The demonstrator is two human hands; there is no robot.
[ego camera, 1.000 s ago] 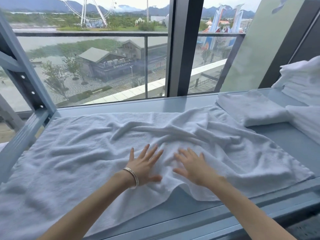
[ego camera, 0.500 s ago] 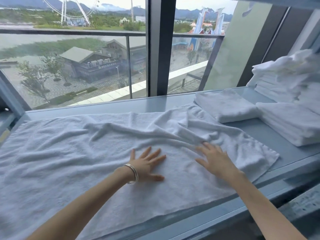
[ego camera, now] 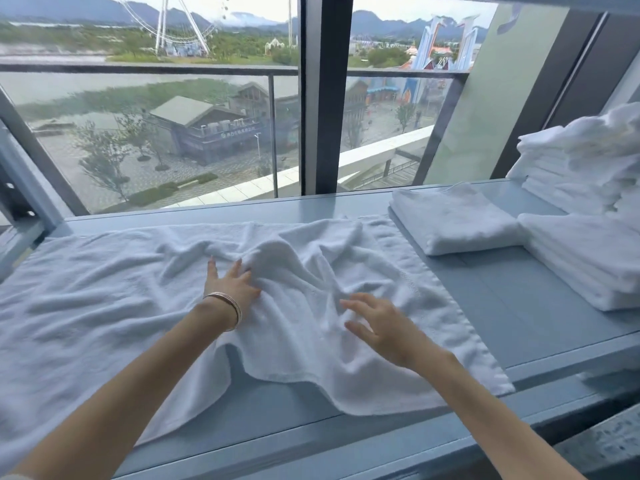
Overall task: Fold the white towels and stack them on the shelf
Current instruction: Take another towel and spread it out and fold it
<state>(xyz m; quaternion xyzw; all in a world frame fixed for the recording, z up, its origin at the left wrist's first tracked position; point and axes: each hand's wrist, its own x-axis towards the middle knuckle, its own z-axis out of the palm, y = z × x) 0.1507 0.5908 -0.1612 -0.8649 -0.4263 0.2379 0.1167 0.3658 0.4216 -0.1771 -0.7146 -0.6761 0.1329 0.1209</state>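
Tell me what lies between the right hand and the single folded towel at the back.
In the head view, between the right hand and the folded towel lies only the rumpled right end of the spread towel, then bare shelf.

Large window (ego camera: 149, 133) (daylight), balcony railing (ego camera: 138, 69)

An unfolded towel (ego camera: 121, 299) lies spread across the left and middle of the shelf (ego camera: 502, 299), its near edge reaching the shelf's front edge. The left hand (ego camera: 230, 284) rests on the towel's middle, the right hand (ego camera: 384, 327) just to its right, nearer the front. At the shelf's right end, a folded towel (ego camera: 457, 220) lies toward the back edge, a stack of folded towels (ego camera: 588, 258) beside it toward the front, and a taller pile of towels (ego camera: 581, 164) in the back right corner.
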